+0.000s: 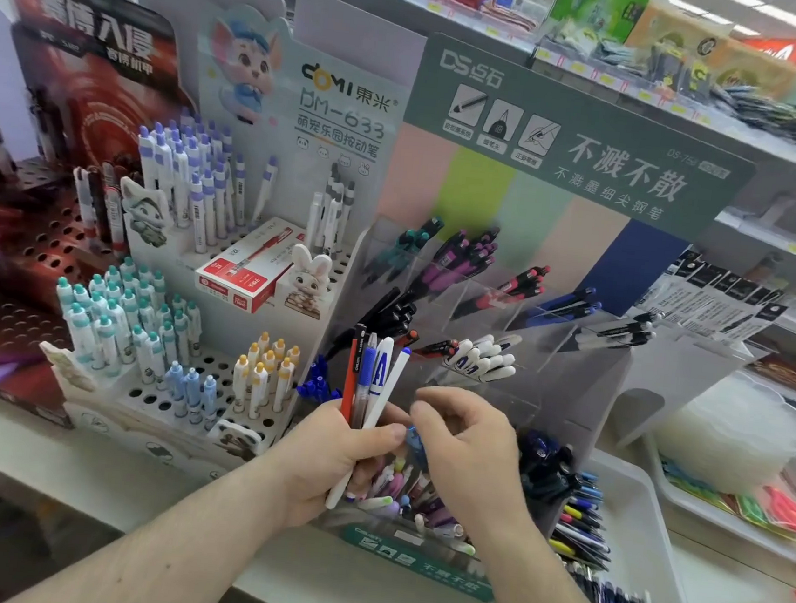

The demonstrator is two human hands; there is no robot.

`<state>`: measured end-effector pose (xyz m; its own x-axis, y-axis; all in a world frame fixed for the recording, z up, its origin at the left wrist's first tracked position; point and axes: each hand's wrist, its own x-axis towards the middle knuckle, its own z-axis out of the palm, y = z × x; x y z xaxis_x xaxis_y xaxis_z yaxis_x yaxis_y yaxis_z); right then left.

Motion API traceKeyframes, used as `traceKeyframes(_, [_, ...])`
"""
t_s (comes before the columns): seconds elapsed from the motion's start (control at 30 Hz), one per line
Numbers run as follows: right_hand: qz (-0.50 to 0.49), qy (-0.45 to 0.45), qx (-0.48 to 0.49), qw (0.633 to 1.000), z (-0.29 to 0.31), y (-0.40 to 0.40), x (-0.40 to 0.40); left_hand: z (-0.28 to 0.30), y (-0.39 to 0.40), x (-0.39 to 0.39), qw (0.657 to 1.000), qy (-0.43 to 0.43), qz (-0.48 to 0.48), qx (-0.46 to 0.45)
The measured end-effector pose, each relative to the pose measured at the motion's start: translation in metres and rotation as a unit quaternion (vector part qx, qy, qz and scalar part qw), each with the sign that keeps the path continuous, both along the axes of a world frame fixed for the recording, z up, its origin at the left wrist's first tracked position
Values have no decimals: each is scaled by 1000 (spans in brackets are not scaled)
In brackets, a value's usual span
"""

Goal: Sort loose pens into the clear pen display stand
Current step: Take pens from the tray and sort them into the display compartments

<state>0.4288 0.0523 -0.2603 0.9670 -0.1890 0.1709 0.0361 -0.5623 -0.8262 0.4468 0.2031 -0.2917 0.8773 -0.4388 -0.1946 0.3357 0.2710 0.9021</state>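
While left hand [338, 446] clamps pens [369, 381] upright for picking, right hand [465, 444] fingers curl together beside them, maybe pinching something blue, above stand [507, 312].

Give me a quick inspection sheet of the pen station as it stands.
Surface: white counter, bare at the near left.
Job's things: clear pen display stand, pens grouped by colour in its compartments; bundle of pens, upright.
Clutter: white tray of mixed pens on the right; red box on the white peg display.
Grippers: left hand holds the bundle; right hand pinches something blue, too hidden to identify.
Cables: nothing seen.
Surroundings: shop shelves of stationery behind.
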Motion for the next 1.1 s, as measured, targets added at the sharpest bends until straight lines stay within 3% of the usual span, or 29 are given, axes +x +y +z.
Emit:
traceKeyframes(0.13, [43, 76, 54, 995, 10, 16, 2, 2, -3, -2, 999, 2, -45, 2])
traceKeyframes(0.27, [24, 85, 152, 984, 17, 13, 1, -1, 1, -5, 996, 3, -89, -9])
traceKeyframes(0.47, [-65, -5, 362, 930, 30, -14, -3, -8, 4, 1, 990, 86, 51, -104])
traceKeyframes(0.73, [-71, 36, 334, 939, 4, 12, -18, 3, -12, 8, 990, 64, 87, -91])
traceKeyframes(0.93, [-37, 45, 239, 969, -3, 22, -27, 8, -13, 8, 991, 59, 112, -52])
traceKeyframes(1.03, [10, 84, 207, 975, 0, 21, -33, 11, -9, 7, 994, 42, 99, -30])
traceKeyframes(1.1, [-12, 61, 192, 979, 2, 14, -28, 14, -6, 5, 997, 38, 64, -25])
